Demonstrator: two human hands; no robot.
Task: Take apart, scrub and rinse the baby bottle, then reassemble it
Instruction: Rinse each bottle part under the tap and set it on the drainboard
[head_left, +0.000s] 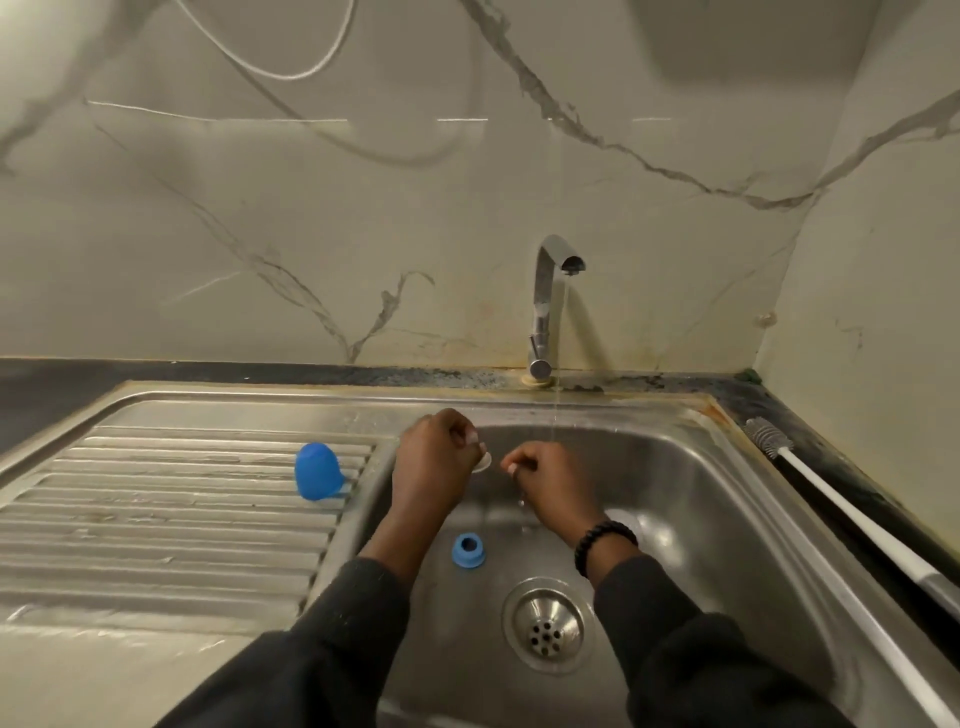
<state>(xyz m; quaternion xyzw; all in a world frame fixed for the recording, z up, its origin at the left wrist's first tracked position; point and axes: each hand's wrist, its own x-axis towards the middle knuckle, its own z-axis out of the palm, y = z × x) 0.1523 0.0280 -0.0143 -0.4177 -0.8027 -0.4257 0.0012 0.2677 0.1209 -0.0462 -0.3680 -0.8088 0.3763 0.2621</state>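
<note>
Your dark sleeves (363, 623) fill the bottom of the view, both forearms reaching forward over the steel sink (727, 519). Between them lies the round drain strainer (546, 626), and just beyond it, on the basin floor beside your left forearm, the blue screw ring (468, 550) of the bottle rests with its opening up. Your left hand (434, 457) is curled shut, pinching a small pale, translucent disc-shaped piece (482, 461) between its fingertips; what exactly that piece is cannot be told. Your right hand (545, 478), with a black bead bracelet (602, 543) at the wrist, is also curled closed under the thin stream from the faucet (545, 301); whether it holds anything cannot be told. A gap separates the two hands. On the ribbed drainboard (156, 509) to the left, the blue cap (316, 470) stands dome up, near the basin's edge. Along the dark bench (810, 431) at the right lies the bottle brush (831, 493), bristles towards the wall.
</note>
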